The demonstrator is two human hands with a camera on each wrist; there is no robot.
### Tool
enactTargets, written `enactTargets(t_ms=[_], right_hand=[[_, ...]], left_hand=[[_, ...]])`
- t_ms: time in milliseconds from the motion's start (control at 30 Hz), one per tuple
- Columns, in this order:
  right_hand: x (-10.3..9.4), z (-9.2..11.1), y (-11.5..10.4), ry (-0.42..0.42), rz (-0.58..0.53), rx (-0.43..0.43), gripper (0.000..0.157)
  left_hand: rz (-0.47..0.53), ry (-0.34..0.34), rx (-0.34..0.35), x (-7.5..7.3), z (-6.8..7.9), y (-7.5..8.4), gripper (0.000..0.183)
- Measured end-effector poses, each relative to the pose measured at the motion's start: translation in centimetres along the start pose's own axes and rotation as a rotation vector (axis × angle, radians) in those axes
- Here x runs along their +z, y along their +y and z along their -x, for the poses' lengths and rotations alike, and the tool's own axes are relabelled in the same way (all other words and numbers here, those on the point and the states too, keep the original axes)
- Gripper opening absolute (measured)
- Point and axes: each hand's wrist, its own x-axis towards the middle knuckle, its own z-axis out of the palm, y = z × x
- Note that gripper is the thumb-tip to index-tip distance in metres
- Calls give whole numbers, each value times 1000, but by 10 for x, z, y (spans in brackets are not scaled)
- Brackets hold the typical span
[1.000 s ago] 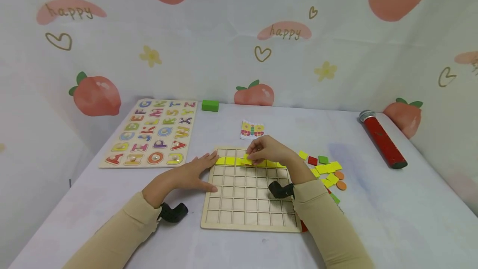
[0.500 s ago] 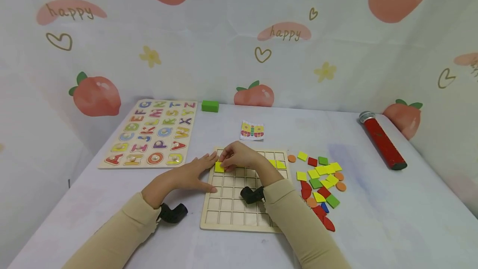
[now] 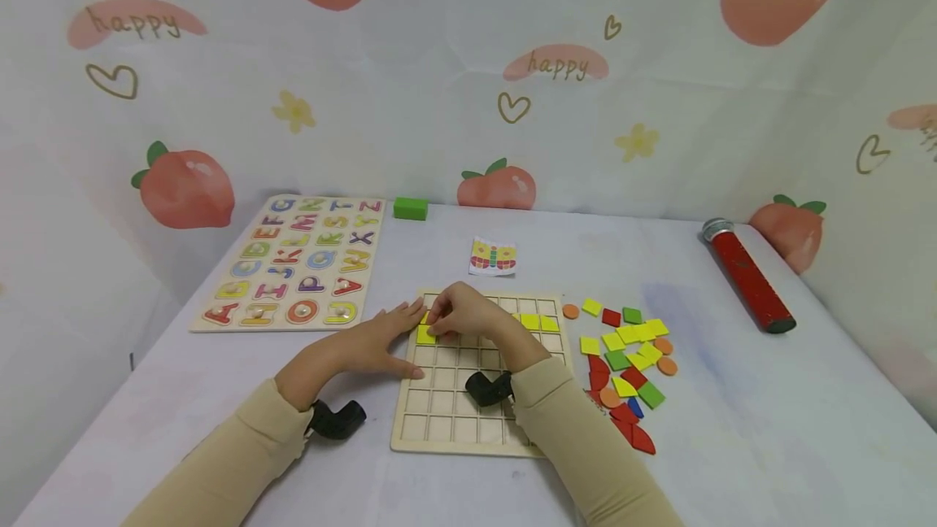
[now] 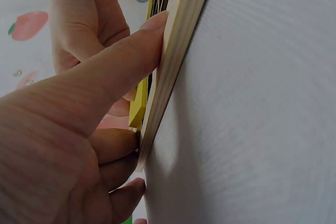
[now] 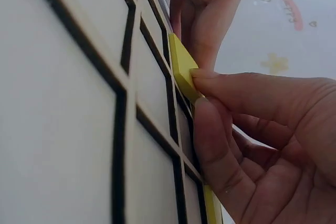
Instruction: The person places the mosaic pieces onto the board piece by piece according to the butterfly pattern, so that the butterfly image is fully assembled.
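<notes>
A wooden grid board [image 3: 441,428] lies flat in front of me, and its second row from the back holds yellow square tiles [image 3: 538,323]. My left hand [image 3: 369,344] rests on the board's left edge with fingers spread; in the left wrist view its thumb [image 4: 126,64] presses on the rim. My right hand [image 3: 468,317] pinches one yellow square tile [image 5: 182,65] between thumb and finger, over the leftmost cell of the third row. The right wrist view shows that tile tilted against the grid. The right hand hides part of the yellow row.
Loose red, green, yellow, orange and blue pieces [image 3: 633,360] lie right of the board. A butterfly pattern card [image 3: 494,257] lies behind it. Further out are an alphabet puzzle board [image 3: 293,267], a green block [image 3: 411,209] and a red microphone [image 3: 750,279].
My right hand has moved left from the middle of the yellow row to the board's left side, carrying a yellow tile, then slightly lower. The left hand has stayed on the edge.
</notes>
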Motion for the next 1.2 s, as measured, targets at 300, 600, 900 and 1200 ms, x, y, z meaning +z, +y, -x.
enactTargets(t_ms=[300, 600, 900, 1200], right_hand=[[0, 1, -4, 4, 25, -5, 4], [-24, 14, 5, 56, 38, -4, 10], [-70, 47, 40, 208, -34, 82, 19], [-102, 80, 67, 301, -19, 197, 26]], left_hand=[[2, 2, -5, 1, 0, -1, 100], [9, -2, -16, 1, 1, -1, 100], [-5, 4, -34, 1, 0, -1, 100], [0, -2, -39, 1, 1, 0, 102]])
